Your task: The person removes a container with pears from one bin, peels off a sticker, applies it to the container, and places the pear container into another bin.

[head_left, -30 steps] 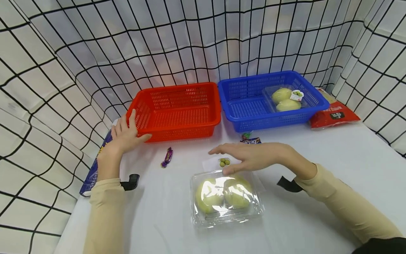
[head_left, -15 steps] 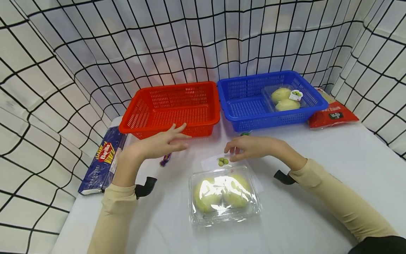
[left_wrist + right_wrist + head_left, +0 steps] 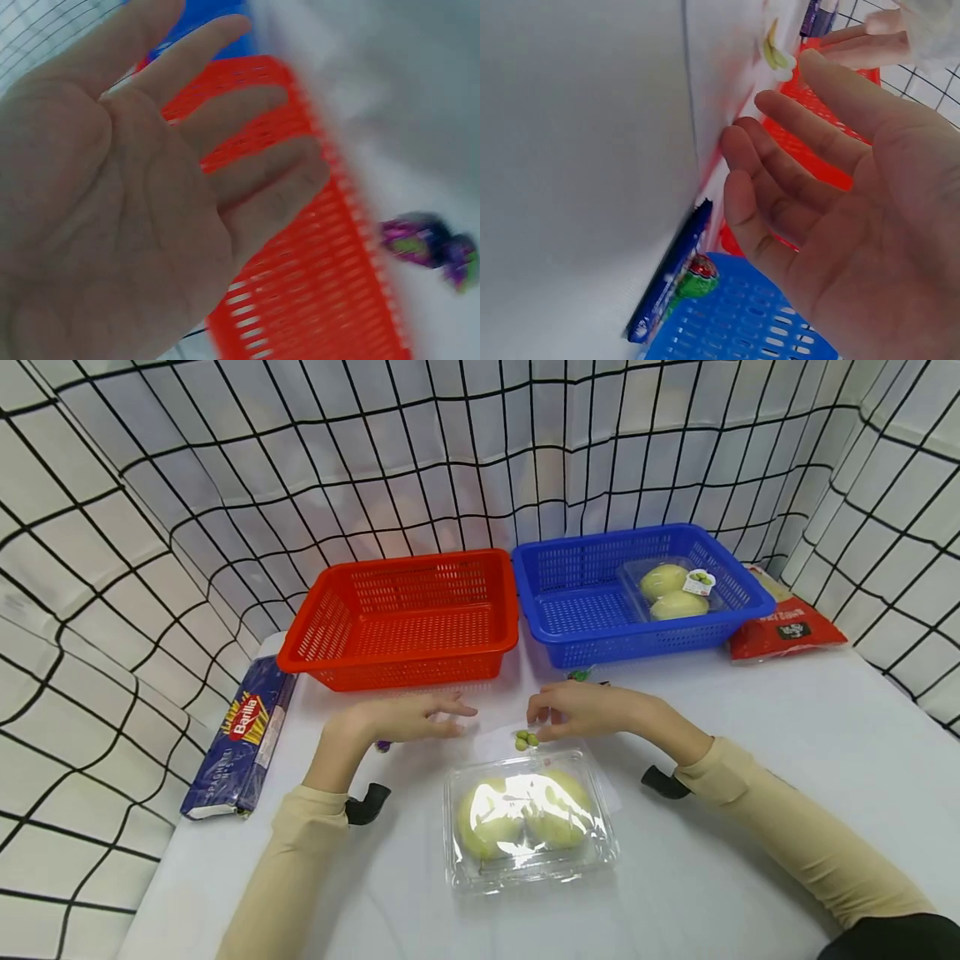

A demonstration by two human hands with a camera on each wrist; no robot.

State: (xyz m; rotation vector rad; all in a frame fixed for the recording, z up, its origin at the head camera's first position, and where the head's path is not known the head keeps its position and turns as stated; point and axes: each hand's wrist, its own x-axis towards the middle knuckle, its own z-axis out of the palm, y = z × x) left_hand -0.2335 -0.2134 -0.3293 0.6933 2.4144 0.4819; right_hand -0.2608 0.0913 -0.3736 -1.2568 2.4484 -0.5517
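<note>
My left hand (image 3: 401, 717) hovers in front of the red basket, fingers extended and palm bare in the left wrist view. Below its wrist, a purple-wrapped candy (image 3: 383, 746) is mostly covered; the left wrist view shows the candy (image 3: 420, 241) on the table. My right hand (image 3: 588, 708) hangs with loosely bent fingers beside a white label (image 3: 525, 740) bearing a green fruit picture. Nothing is in its grasp in the right wrist view. Between the forearms lies a clear plastic box (image 3: 525, 827) with two pale yellow-green fruits inside.
Behind my hands stand a red basket (image 3: 397, 675) and a blue basket (image 3: 660, 631), which holds another fruit pack (image 3: 675, 592). A blue spaghetti box (image 3: 240, 735) lies left, a red bag (image 3: 787, 627) right. Near my right hand are a blue-wrapped bar (image 3: 667, 277) and a green-red lollipop (image 3: 699, 277).
My left hand has left the red basket's left corner and moved right, toward the middle. The red basket's left end has shifted slightly. My right hand's fingers have bent and drawn back a little.
</note>
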